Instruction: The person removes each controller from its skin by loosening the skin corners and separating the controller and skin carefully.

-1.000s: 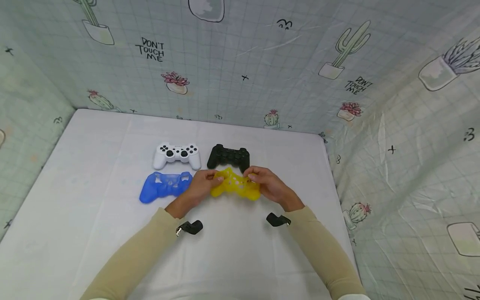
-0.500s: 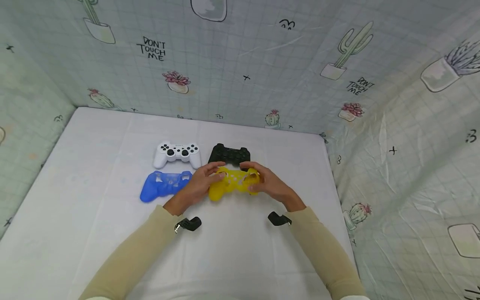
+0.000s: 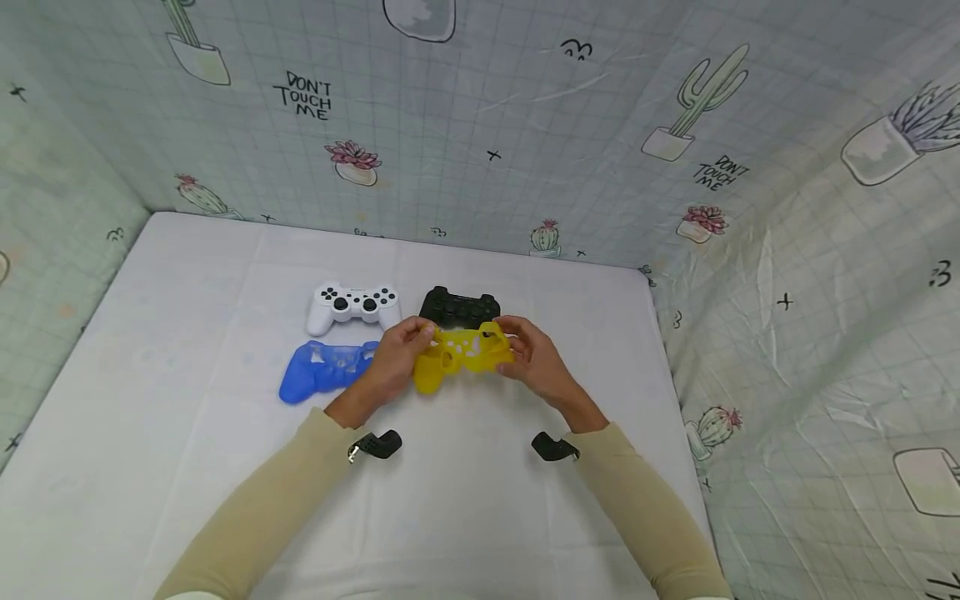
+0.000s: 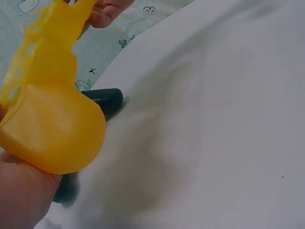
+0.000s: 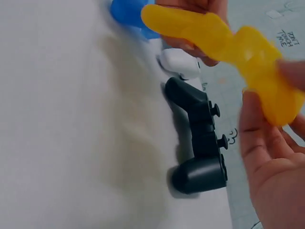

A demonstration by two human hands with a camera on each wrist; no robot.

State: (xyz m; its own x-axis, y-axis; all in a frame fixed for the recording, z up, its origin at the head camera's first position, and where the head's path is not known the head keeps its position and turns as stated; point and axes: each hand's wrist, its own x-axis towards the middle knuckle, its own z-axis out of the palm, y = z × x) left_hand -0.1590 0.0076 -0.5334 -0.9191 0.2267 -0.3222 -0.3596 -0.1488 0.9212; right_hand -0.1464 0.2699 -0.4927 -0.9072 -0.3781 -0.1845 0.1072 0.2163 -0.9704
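Note:
A yellow silicone controller cover point(image 3: 467, 348) with cut-out holes is held up off the table between both hands, as the wrist views show. My left hand point(image 3: 395, 356) pinches its left end between thumb and fingers. At its other end my right hand point(image 3: 537, 357) grips the cover with fingers behind and thumb in front. Just beyond the cover lies a black game controller point(image 3: 460, 307), its handles partly hidden in the head view. The right wrist view shows that black controller point(image 5: 198, 138) whole on the table, below the yellow cover point(image 5: 257, 59).
A white game controller point(image 3: 354, 307) lies at the back left. In front of it rests a blue silicone controller cover point(image 3: 322, 372), partly behind the left hand. The white-covered table point(image 3: 480, 500) meets a patterned cloth backdrop point(image 3: 480, 125) at the back and sides.
The yellow cover has shifted slightly away from the body and tilted. The right fingers have moved around its right end, and the left grip has changed a little. The other items stay put.

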